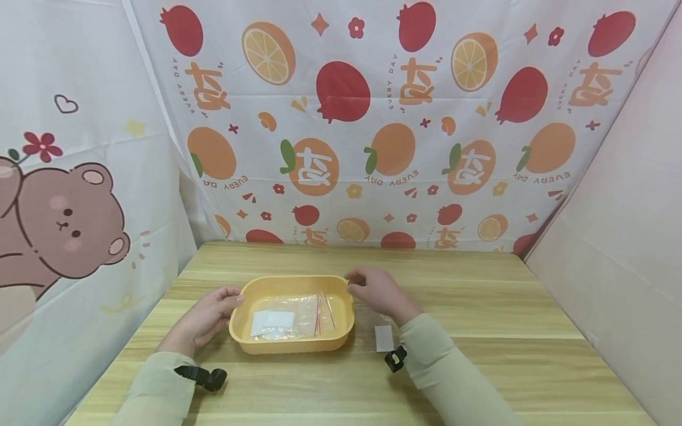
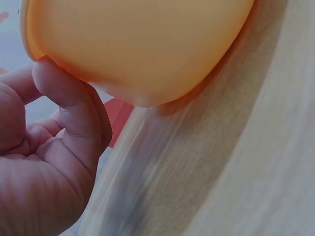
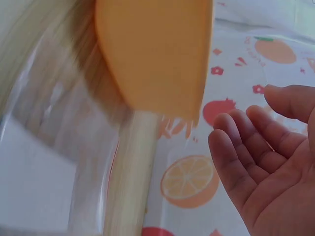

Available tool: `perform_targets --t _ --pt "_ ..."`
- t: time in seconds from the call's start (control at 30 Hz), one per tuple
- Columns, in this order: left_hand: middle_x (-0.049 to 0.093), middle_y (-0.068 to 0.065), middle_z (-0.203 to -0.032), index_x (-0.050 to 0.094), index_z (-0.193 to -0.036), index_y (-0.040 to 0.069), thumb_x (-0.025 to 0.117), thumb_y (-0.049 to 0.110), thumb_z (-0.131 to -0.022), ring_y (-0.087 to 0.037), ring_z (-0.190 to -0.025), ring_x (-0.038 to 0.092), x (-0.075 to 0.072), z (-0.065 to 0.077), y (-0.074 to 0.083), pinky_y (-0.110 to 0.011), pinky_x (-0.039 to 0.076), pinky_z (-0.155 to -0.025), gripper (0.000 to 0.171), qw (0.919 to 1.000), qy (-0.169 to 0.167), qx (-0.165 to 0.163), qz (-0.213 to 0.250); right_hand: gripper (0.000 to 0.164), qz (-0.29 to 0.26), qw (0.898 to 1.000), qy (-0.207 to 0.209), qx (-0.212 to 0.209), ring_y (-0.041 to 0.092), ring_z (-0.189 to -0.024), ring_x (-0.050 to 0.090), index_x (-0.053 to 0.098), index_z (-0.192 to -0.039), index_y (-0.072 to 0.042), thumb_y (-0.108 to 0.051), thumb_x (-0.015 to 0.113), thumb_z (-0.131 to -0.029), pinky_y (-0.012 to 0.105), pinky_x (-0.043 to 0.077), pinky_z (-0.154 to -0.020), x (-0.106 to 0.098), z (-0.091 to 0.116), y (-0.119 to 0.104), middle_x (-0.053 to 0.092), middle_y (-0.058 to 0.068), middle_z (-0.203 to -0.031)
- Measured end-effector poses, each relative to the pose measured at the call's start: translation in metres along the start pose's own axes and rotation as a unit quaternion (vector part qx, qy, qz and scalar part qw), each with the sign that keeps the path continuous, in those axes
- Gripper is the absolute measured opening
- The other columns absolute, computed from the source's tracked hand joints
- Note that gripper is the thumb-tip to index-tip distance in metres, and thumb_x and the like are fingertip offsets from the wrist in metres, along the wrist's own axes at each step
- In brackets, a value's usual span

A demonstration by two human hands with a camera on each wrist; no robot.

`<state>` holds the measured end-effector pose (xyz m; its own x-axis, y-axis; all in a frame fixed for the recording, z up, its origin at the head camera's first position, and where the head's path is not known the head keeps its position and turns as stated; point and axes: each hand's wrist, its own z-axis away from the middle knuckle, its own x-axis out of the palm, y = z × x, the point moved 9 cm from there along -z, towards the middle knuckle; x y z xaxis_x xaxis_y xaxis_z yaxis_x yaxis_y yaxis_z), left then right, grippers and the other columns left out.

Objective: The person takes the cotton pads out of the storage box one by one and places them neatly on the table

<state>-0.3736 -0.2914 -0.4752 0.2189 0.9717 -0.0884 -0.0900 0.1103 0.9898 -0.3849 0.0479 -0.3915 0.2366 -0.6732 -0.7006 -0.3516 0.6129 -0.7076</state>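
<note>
A yellow plastic basin (image 1: 290, 347) sits on the table in the head view. Inside lie clear zip bags (image 1: 305, 313) with red seal lines and white paper squares (image 1: 278, 319). My left hand (image 1: 215, 307) pinches the basin's left rim; the left wrist view shows its curled fingers (image 2: 66, 101) against the edge. My right hand (image 1: 379, 290) is close by the right rim. Its fingers (image 3: 236, 157) are loosely bent and hold nothing in the right wrist view, apart from the basin wall (image 3: 155, 59). Beneath the right forearm lies another clear zip bag (image 1: 367, 331) with a white square (image 1: 383, 338).
The wood-grain table (image 1: 479, 355) runs back to a fruit-print curtain (image 1: 341, 148). A bear-print curtain (image 1: 69, 225) hangs at the left, and a plain white sheet (image 1: 613, 236) at the right. Each wrist wears a black strap.
</note>
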Motion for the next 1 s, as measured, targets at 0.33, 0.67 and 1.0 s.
perform_targets --t 0.33,0.67,1.0 --pt "0.060 -0.011 -0.109 0.039 -0.133 -0.012 0.052 0.019 -0.107 -0.018 -0.089 0.063 0.002 0.001 0.001 -0.033 0.059 -0.073 0.043 1.0000 0.000 0.000 0.000 0.036 -0.051 0.998 -0.039 0.003 0.024 -0.093 0.068 0.065 -0.127 -0.002 -0.024 0.066 -0.098 0.035 0.057 -0.078 0.026 -0.004 -0.018 0.069 0.004 -0.108" --pt "0.060 -0.010 -0.108 0.041 -0.132 -0.010 0.053 0.019 -0.107 -0.018 -0.088 0.063 0.001 0.002 -0.001 -0.033 0.058 -0.073 0.040 1.0000 0.005 -0.003 -0.003 0.042 0.005 0.999 -0.042 0.034 0.015 -0.097 0.063 0.063 -0.131 -0.002 -0.022 0.067 -0.095 0.034 0.055 -0.080 0.057 -0.010 -0.026 0.068 0.004 -0.110" --pt "0.060 -0.010 -0.111 0.042 -0.132 -0.009 0.054 0.019 -0.107 -0.017 -0.091 0.063 0.003 0.003 0.001 -0.033 0.058 -0.075 0.040 0.9999 0.008 -0.004 -0.006 0.047 0.058 0.995 -0.068 0.052 0.018 -0.072 0.059 0.058 -0.131 0.008 -0.009 0.067 -0.088 0.031 0.053 -0.069 0.087 -0.025 -0.030 0.066 0.012 -0.103"
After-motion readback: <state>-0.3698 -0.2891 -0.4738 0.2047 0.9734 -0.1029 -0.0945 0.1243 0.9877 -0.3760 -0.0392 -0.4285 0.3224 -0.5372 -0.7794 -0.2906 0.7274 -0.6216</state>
